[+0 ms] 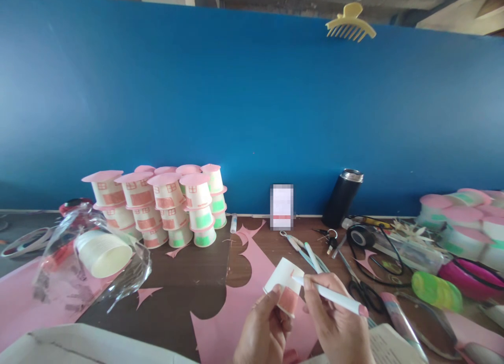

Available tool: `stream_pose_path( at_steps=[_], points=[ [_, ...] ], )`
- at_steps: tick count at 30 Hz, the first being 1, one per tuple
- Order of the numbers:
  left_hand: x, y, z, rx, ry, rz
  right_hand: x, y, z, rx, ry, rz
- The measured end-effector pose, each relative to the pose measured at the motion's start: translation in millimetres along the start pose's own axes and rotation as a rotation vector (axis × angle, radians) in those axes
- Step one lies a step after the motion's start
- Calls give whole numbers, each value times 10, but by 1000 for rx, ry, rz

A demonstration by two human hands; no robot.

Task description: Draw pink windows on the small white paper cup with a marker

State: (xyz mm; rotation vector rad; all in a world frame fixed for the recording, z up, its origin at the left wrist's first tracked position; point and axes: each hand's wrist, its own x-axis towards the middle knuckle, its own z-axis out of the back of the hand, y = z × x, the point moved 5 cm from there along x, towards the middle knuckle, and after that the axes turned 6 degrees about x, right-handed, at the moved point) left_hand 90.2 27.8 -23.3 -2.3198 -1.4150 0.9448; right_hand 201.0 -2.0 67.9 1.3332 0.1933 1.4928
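While fingers (275,295) pinch cup (284,285), marker (334,297) touching, bare table (189,269) leftward.

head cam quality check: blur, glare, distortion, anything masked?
Head view: wide-angle bowing along the blue wall top edge; even soft light, faint shadows; cup, pen, left hand and right hand reasonably sharp, edges softer; glare on plastic bag; the card against the wall is pixelated.

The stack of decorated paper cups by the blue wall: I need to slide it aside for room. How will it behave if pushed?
The stack of decorated paper cups probably tips easily: the cups stand three tiers high, loosely piled. They look thin and light, so a nudge would likely scatter rather than slide them. Their pink paper lids overhang and may catch or bend.
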Motion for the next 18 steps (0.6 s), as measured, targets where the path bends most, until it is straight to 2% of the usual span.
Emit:
stream_pose_path(
  at_steps=[18],
  points=[
    [-26,2,-12,1,-21,29,-27,6,3,-7,21,21]
  ],
)
